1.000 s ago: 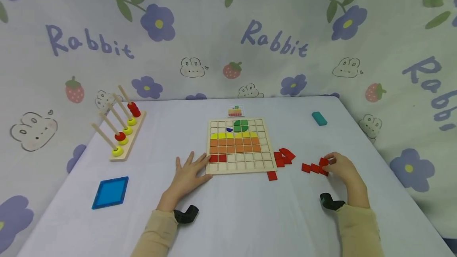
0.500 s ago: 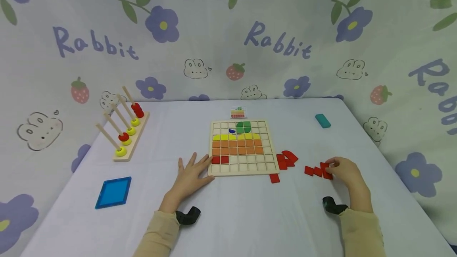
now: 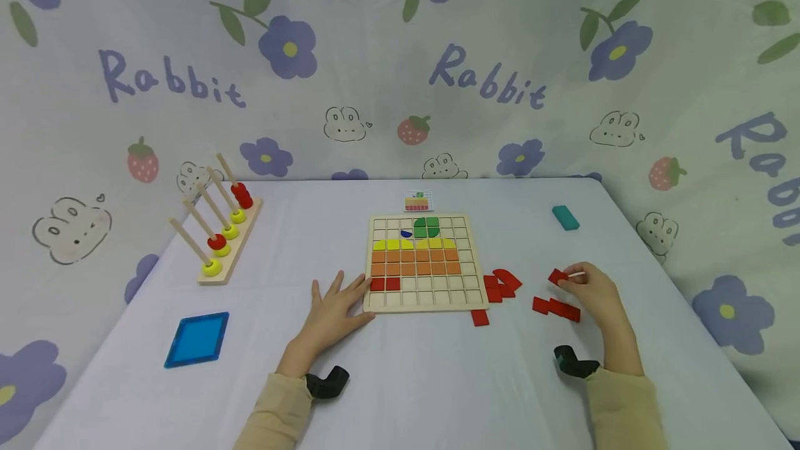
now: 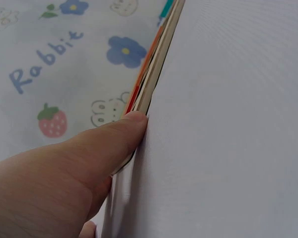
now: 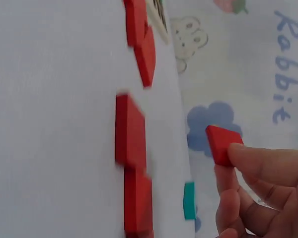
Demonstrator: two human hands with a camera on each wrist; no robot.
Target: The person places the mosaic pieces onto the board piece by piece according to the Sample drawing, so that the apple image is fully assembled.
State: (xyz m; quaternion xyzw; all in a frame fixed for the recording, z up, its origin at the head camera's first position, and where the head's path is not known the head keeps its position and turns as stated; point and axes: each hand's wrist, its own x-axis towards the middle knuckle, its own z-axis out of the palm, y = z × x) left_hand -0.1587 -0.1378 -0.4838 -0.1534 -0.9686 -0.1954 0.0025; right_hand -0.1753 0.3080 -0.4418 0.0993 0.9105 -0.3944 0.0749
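A wooden grid board (image 3: 431, 298) lies mid-table, with green, blue, yellow, orange and two red tiles set in its squares. Against its lower left corner rests my left hand (image 3: 334, 316), fingers spread flat; the left wrist view shows the thumb (image 4: 114, 136) touching the board's edge. Between thumb and fingers my right hand (image 3: 594, 292) pinches a red square tile (image 5: 223, 141), raised off the table. Below that hand lie several red tiles (image 3: 556, 307) in a row. More red tiles (image 3: 494, 289) lie beside the board's right edge, and a single red tile (image 3: 480, 317) sits below its corner.
A small picture card (image 3: 418, 201) stands behind the board. At the left are a wooden peg stand (image 3: 217, 271) with red and yellow beads and a blue tray (image 3: 196, 339). A teal block (image 3: 565, 217) lies at the back right.
My right hand has picked up one red tile from the row and lifted it up and slightly left. My left hand stays at the board's corner. The head view has shifted a little.
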